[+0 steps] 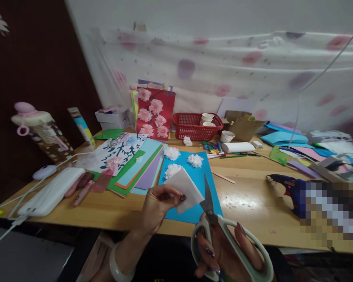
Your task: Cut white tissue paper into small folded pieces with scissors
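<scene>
Between thumb and fingers, my left hand (161, 201) pinches a folded square of thin white paper (188, 190). My right hand (226, 250) has its fingers through the pale handles of a pair of scissors (210, 211). The blades point up and stand slightly apart beside the white square's right corner; whether they touch it I cannot tell. Beneath both lies a blue sheet (213, 196) on the wooden table. White ruffled paper flowers rest on its upper part: one at the top left (172, 153), another to the right (195, 160), a third (173, 171) partly behind the square.
Coloured sheets (148, 176) and a flower picture (120, 156) lie to the left, past a white power strip or bank (51, 192). Behind stand a red card with pink flowers (155, 113) and a red basket (184, 125). A blue glue gun (291, 192) lies at the right.
</scene>
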{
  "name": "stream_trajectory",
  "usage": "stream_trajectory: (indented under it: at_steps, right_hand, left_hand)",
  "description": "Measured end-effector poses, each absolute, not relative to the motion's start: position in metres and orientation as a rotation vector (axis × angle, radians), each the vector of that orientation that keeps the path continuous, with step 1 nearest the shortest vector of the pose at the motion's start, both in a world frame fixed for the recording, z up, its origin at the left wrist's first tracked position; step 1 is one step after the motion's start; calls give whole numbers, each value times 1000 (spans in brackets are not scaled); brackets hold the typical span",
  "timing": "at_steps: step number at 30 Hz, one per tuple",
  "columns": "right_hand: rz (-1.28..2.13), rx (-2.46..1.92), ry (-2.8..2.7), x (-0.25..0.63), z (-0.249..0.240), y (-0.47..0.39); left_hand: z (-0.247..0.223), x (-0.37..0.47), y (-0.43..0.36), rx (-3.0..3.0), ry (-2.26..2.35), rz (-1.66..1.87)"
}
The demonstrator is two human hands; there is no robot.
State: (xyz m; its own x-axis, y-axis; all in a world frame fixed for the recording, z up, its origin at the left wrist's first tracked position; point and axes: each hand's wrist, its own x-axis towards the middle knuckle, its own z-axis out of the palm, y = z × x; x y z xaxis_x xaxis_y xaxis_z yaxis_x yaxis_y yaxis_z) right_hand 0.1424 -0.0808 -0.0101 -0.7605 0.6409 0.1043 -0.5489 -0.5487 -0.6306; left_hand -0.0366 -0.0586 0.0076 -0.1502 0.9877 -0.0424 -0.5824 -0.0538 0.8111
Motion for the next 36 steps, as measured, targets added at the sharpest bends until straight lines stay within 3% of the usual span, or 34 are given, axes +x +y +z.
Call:
stream_trajectory:
  at_steps: [19, 27, 36]
  right_hand:
    - [2359, -144, -757, 144, -22, -75]
    - [2521, -3, -924, 134, -52, -61]
    - [2233, -189, -827, 133, -35, -75]
  left_hand:
    - [8, -48, -60, 834, 914, 1537]
    - [1, -52, -53, 742, 894, 1624]
    - [0, -50, -56, 783, 922, 1565]
